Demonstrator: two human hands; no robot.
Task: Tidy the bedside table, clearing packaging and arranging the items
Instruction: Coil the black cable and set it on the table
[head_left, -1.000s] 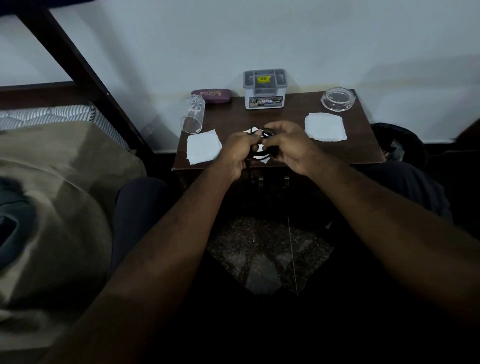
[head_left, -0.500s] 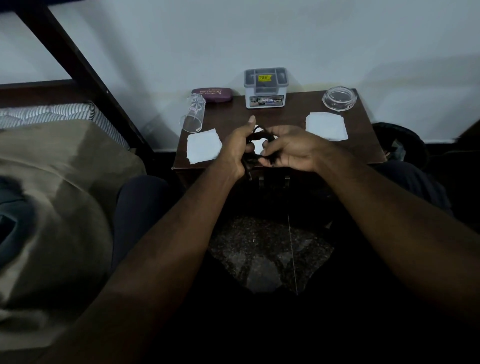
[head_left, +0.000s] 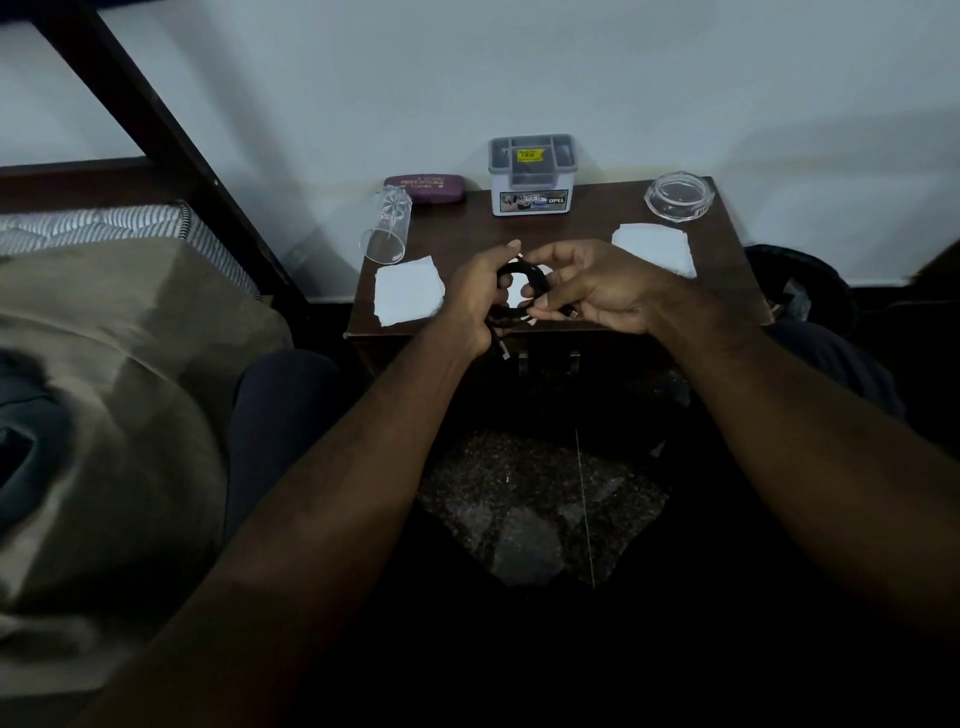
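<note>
A black coiled cable (head_left: 535, 278) is held over the front middle of the dark wooden bedside table (head_left: 587, 228). My left hand (head_left: 475, 293) grips the coil's left side, and a plug end hangs below that wrist. My right hand (head_left: 597, 288) pinches the coil's right side, with another plug end sticking out at its fingers. White packaging lies on the table under the coil, mostly hidden by my hands.
On the table are a tipped clear glass (head_left: 387, 226), two white tissues (head_left: 408, 296) (head_left: 654, 249), a maroon glasses case (head_left: 423, 187), a grey organiser box (head_left: 532, 174) and a glass bowl (head_left: 678, 197). A bed (head_left: 104, 364) stands left, a dark bin (head_left: 800, 291) right.
Both hands lifted the black cable off the white packaging and opened it into a visible loop; my hands have spread slightly apart.
</note>
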